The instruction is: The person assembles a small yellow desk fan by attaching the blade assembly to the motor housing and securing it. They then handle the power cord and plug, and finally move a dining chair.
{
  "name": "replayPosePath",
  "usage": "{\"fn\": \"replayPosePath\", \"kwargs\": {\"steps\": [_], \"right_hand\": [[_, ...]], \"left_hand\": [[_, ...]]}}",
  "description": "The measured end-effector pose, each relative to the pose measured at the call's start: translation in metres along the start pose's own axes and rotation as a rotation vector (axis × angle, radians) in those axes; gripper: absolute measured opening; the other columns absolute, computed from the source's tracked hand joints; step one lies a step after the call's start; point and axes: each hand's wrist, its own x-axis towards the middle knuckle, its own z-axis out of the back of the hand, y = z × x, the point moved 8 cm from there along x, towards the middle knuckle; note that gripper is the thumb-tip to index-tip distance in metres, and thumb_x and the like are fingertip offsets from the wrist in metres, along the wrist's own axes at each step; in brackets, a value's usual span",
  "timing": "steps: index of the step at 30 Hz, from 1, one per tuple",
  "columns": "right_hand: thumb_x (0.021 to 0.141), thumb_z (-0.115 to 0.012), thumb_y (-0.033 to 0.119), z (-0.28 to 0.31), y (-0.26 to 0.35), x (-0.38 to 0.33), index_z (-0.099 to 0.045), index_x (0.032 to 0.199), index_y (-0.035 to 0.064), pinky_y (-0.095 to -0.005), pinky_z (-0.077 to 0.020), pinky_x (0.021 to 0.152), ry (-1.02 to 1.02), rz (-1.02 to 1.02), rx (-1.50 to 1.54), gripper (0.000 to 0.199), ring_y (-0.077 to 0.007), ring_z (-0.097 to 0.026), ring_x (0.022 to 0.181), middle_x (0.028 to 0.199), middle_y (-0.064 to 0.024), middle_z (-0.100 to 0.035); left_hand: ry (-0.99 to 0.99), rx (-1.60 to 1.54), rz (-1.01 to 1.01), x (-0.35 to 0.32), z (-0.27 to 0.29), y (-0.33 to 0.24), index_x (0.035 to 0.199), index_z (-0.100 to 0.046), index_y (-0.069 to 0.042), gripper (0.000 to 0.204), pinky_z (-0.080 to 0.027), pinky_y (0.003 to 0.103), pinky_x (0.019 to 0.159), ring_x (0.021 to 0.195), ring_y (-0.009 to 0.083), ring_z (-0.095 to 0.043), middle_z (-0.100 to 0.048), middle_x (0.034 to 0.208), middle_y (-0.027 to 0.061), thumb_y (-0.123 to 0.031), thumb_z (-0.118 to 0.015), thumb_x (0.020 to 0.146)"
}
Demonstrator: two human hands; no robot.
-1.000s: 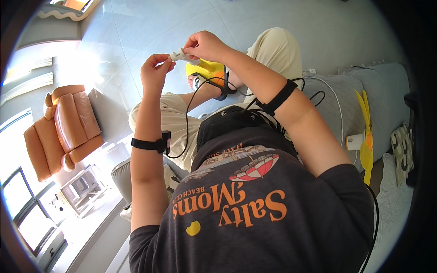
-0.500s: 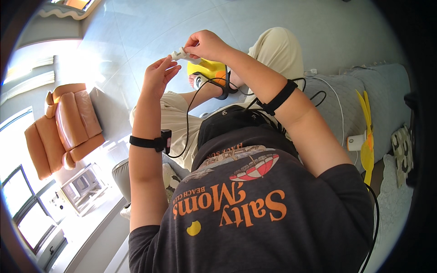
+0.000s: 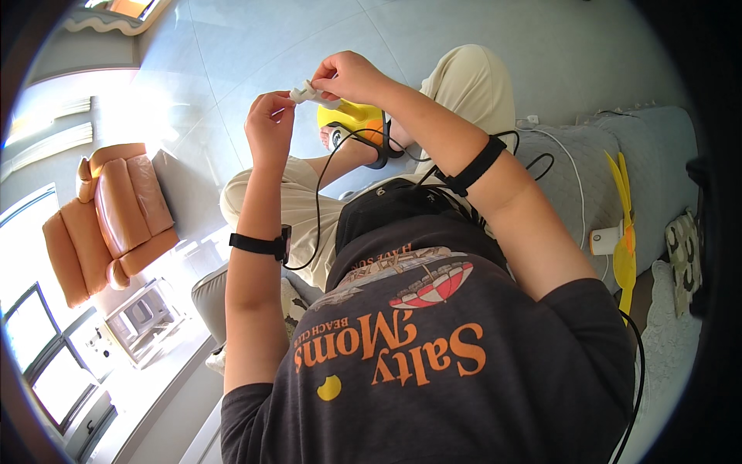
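My right hand [image 3: 352, 76] pinches a small white plastic piece [image 3: 312, 95], roughly tubular with notches, between thumb and fingertips. From the other side, my left hand [image 3: 270, 116] is closed with its fingertips at the left end of the same piece. How firmly the left fingers grip it is too small to make out. Below and behind the piece, a smooth yellow object with an orange part [image 3: 357, 117] shows near my foot; my arm and the cable hide some of it.
A black cable [image 3: 318, 197] loops across my lap from the left wrist strap [image 3: 257, 245]. On the grey quilted seat [image 3: 572, 193] at right lie a yellow blade-shaped piece [image 3: 624, 263], a white cylinder [image 3: 604, 240] and a white cord [image 3: 578, 182]. A brown armchair [image 3: 120, 213] stands left.
My left hand's fingers were spread and have now curled in at the end of the white piece. Its forearm has shifted slightly right. My right hand stays put.
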Motion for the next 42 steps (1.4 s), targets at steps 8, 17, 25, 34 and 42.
{"fn": "replayPosePath", "kwargs": {"steps": [8,17,25,34,42], "right_hand": [[0.085,-0.069,0.011,0.000,0.010,-0.008,-0.070,0.099,-0.0025,-0.0262,-0.0554,0.073,0.070,0.010,-0.034,0.019,-0.0152,-0.070,0.076,0.090,-0.0109,-0.072],[0.075,-0.077,0.029,-0.001,0.025,-0.019,-0.072,0.092,0.0009,-0.0315,-0.0529,0.070,-0.018,0.107,-0.200,0.033,-0.0212,-0.068,0.075,0.082,-0.0124,-0.072],[0.077,-0.074,0.023,-0.002,0.029,-0.019,-0.070,0.085,0.0024,-0.0356,-0.0524,0.069,-0.144,0.150,-0.293,0.023,-0.0264,-0.067,0.073,0.079,-0.0129,-0.070],[0.079,-0.072,0.019,-0.002,0.029,-0.019,-0.070,0.082,0.0024,-0.0351,-0.0523,0.067,-0.198,0.164,-0.295,0.017,-0.0254,-0.067,0.070,0.077,-0.0124,-0.070],[0.081,-0.072,0.019,-0.002,0.029,-0.020,-0.071,0.086,0.0003,-0.0320,-0.0526,0.069,-0.173,0.145,-0.303,0.019,-0.0237,-0.069,0.072,0.081,-0.0125,-0.072]], "left_hand": [[-0.009,-0.682,0.576,-0.009,-0.004,0.040,0.113,-0.060,0.010,0.029,-0.057,0.027,0.087,0.092,0.0207,-0.068,-0.066,0.103,0.0161,-0.007,-0.065,0.090],[0.008,-0.066,0.274,-0.001,0.000,0.019,0.097,-0.066,0.003,0.013,-0.056,0.025,0.073,0.082,0.0194,-0.071,-0.071,0.090,0.0086,-0.006,-0.066,0.089],[0.062,-0.138,0.283,-0.003,0.001,0.019,0.100,-0.064,0.002,0.015,-0.057,0.028,0.076,0.086,0.0191,-0.069,-0.067,0.095,0.0086,-0.004,-0.062,0.086],[0.006,-0.523,0.534,-0.008,-0.003,0.034,0.111,-0.066,0.005,0.026,-0.057,0.027,0.084,0.090,0.0183,-0.068,-0.067,0.099,0.0111,-0.003,-0.068,0.086],[-0.044,0.122,-0.075,0.001,0.009,-0.016,0.106,-0.065,0.000,0.020,-0.058,0.032,0.073,0.082,0.0201,-0.069,-0.068,0.094,0.0119,-0.006,-0.065,0.087]]}}
